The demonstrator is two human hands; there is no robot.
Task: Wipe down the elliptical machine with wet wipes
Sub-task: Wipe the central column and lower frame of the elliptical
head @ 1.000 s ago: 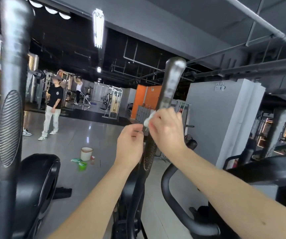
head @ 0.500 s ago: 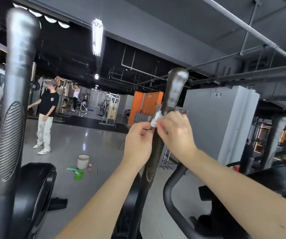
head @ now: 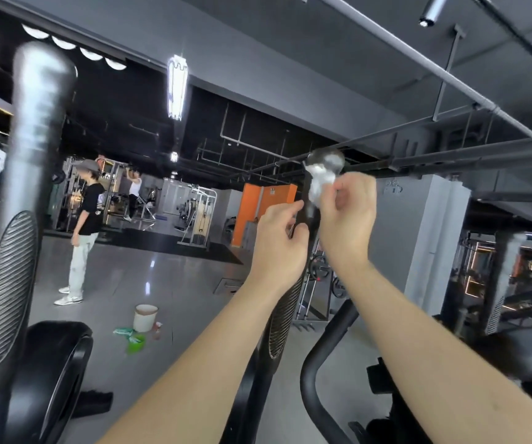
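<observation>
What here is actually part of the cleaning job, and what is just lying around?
In use: wet wipe; right hand pinching it; left hand holding the handlebar being wiped.
Just about: white bucket; green tub beside it; standing person.

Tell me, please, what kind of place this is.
Most likely a gym: an elliptical handle stands close in front, a cable machine is at the back, and weight plates show farther right.

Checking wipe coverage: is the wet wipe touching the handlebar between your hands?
Touching. Head view: the wet wipe, pinched in the right hand, lies pressed against the handlebar just under its rounded top, with no gap visible.
</observation>
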